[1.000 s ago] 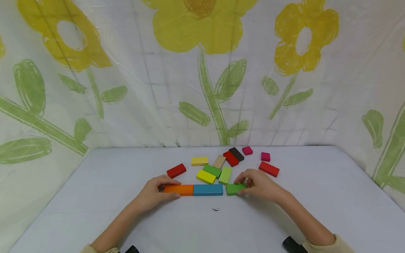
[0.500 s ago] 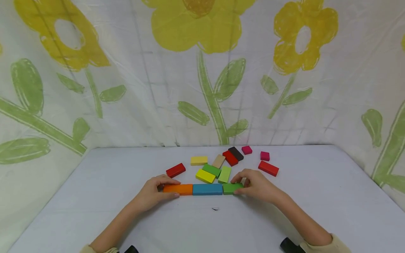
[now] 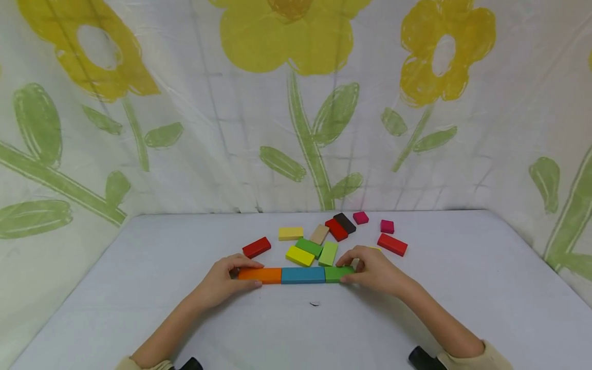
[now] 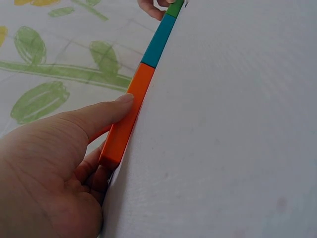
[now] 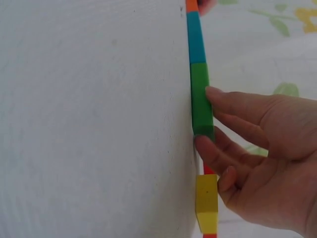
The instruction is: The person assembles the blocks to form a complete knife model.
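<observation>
An orange block [image 3: 265, 275], a blue block [image 3: 302, 275] and a green block [image 3: 336, 275] lie end to end in one straight row on the table. My left hand [image 3: 231, 280] pinches the left part of the orange block, thumb on its near side and fingers behind. At the other end, my right hand [image 3: 374, 272] pinches the green block between thumb and fingers. In the right wrist view a yellow block [image 5: 206, 198] sits close beside the curled little finger; the hand mostly hides it in the head view.
Behind the row lie loose blocks: yellow [image 3: 299, 256], light green [image 3: 328, 254], tan [image 3: 319, 234] and dark grey [image 3: 345, 223] ones among them. Red blocks lie left [image 3: 256, 247] and right [image 3: 392, 244]. A flowered curtain [image 3: 222, 154] hangs behind the table.
My right hand has slid the green block leftward, and the gap between it and the blue block has closed. My left hand has stayed on the orange block.
</observation>
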The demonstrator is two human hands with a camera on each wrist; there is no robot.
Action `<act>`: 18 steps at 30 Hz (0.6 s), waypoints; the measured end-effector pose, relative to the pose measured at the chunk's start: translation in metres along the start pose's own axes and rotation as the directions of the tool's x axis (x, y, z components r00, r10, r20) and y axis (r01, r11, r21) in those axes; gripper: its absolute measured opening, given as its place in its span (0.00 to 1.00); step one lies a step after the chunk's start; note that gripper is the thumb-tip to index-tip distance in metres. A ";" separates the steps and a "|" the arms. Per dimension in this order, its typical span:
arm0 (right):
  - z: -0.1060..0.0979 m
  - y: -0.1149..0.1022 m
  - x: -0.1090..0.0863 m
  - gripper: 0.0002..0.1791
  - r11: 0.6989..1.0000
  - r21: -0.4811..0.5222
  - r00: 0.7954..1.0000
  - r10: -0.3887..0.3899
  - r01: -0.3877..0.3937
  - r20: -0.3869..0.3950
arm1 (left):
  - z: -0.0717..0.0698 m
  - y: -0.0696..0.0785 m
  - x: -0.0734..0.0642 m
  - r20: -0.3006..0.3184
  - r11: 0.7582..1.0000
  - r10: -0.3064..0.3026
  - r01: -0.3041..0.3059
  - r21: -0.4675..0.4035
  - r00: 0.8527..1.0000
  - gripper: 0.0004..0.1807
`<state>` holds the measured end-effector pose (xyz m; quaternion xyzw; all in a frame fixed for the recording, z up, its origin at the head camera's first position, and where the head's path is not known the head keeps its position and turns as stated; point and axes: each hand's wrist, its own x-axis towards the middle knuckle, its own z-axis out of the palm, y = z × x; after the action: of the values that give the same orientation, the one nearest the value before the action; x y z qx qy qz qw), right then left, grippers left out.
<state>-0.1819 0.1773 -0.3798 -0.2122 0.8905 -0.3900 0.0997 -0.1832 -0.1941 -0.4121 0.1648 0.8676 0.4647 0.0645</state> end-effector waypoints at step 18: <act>0.001 0.002 0.000 0.17 1.000 0.011 1.000 -0.006 0.006 0.001 | 0.000 0.001 -0.001 -0.004 1.000 0.020 -0.020 0.011 1.000 0.17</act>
<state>-0.1817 0.1776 -0.3818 -0.2143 0.8877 -0.3949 0.1001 -0.1822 -0.1937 -0.4116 0.1729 0.8686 0.4607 0.0573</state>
